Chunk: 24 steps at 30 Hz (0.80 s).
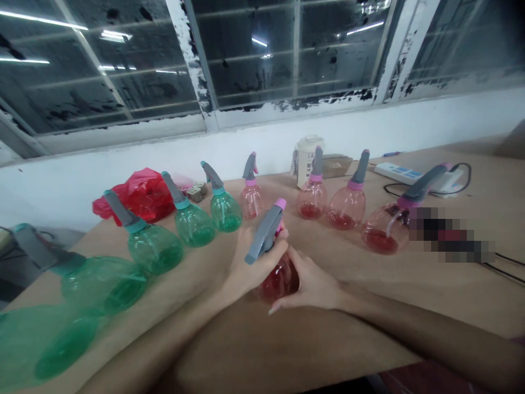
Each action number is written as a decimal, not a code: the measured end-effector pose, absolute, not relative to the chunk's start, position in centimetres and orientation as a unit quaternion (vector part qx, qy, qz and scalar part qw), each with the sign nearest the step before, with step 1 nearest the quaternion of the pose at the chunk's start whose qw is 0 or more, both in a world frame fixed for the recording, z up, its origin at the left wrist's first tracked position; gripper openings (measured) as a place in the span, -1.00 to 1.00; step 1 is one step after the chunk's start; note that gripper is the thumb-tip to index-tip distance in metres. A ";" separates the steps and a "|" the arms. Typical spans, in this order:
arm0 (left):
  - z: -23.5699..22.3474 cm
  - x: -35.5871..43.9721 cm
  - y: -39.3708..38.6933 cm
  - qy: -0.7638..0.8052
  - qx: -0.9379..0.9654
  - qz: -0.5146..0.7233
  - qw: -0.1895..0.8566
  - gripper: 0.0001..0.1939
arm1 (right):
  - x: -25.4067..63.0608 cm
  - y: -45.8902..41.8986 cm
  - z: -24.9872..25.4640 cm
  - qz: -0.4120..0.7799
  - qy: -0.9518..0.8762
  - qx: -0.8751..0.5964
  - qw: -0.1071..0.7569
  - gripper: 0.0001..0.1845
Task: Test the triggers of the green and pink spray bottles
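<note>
A pink spray bottle [275, 283] with a grey and pink trigger head stands in front of me, with red liquid showing inside. My left hand [243, 276] is wrapped around its neck, just below the spray head. Against the right side of its body, my right hand [316, 284] is curled, thumb low and fingers near the top. The fingers of the left hand are partly hidden behind the spray head. Just behind my hands is another pink spray bottle [251, 198]. A green spray bottle [226, 210] stands to the left of it.
Several green spray bottles [153, 249] line the left side, and pink ones [346, 205] the right. Along the back are a red plastic bag [143, 191], a cream cup [304, 164] and a white power strip [404, 174]. Black cables [502, 268] lie at right.
</note>
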State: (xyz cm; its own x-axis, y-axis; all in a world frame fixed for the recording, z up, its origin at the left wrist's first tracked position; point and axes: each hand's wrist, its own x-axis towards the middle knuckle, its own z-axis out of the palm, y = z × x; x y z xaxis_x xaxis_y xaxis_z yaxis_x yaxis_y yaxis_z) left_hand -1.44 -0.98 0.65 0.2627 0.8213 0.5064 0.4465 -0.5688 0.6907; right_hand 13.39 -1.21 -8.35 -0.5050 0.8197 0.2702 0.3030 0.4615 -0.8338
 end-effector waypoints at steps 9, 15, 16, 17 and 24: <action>0.4 -1.6 -0.9 0.417 0.769 0.429 0.226 -0.93 | 13.3 -1.4 -8.3 0.370 -0.782 -0.375 0.334 0.10; -0.2 -1.5 -0.8 0.414 0.755 0.446 0.244 -0.80 | 13.5 -1.3 -8.2 0.355 -0.794 -0.352 0.347 0.09; -0.2 -1.5 -0.8 0.411 0.755 0.448 0.246 -0.79 | 13.5 -1.2 -8.3 0.355 -0.793 -0.353 0.348 0.10; -0.2 -1.5 -0.8 0.409 0.754 0.449 0.249 -0.78 | 13.5 -1.2 -8.3 0.355 -0.792 -0.354 0.347 0.11; -0.2 -1.5 -0.9 0.409 0.748 0.452 0.263 -0.76 | 13.4 -1.3 -8.1 0.353 -0.794 -0.352 0.347 0.19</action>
State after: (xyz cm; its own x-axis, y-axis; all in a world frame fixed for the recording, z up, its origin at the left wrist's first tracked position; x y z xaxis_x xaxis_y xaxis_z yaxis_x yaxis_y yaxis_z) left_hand -1.55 -0.87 -0.22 0.2575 0.8498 0.4599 0.3739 -0.5265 0.7635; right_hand 13.37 -1.31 -8.14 -0.5109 0.8042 0.3037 0.3144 0.5036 -0.8047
